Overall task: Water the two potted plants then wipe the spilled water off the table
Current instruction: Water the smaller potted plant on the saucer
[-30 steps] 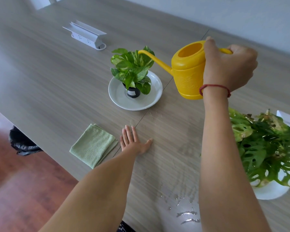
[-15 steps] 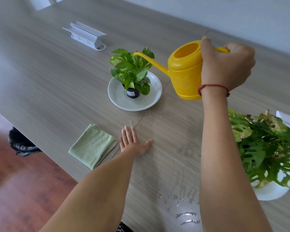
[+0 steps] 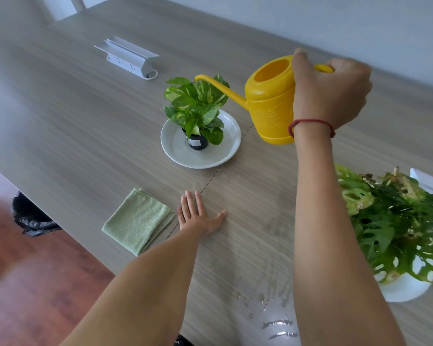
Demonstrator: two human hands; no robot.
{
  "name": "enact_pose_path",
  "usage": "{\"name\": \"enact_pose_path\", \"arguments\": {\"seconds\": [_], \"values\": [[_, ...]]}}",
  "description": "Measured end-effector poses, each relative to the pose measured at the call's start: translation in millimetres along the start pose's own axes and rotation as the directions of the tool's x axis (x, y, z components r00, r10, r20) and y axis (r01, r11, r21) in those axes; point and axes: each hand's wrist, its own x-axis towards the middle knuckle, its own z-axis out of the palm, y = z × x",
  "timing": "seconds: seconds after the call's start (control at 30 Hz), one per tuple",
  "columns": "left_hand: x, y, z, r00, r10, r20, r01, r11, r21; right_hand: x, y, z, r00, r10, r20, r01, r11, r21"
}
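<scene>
The left grip [image 3: 200, 218] lies flat, palm down on the counter [image 3: 85, 121], fingers straight and thumb spread, forearm stretched forward. The right grip [image 3: 331, 93] is raised, fingers curled round the handle of the yellow watering can [image 3: 268, 106] (a red cord [image 3: 310, 121] circles that wrist), arm extended

Bare table [image 3: 68, 126] left of the small plant [image 3: 196, 106]; large plant [image 3: 395, 221] crowds the right.

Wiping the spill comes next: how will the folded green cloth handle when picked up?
The green cloth looks like thin soft fabric, so probably limp and light. Its folded layers would likely fall open if lifted by one corner.
</scene>
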Motion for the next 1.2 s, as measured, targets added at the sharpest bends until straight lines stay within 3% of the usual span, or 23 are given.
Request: {"name": "enact_pose_path", "arguments": {"seconds": [0.4,1.2], "values": [[1.0,-0.9,0.1,1.000,0.007,-0.001,-0.007,1.000,0.000,7.0,-6.9,-3.0,0.997,-0.066,0.046,0.066,0.998,-0.008],[-1.0,-0.2,-0.6,1.000,0.006,0.012,-0.006,1.000,-0.002,10.8,-9.7,-9.7,0.997,-0.063,0.053,0.062,0.998,0.018]]}}
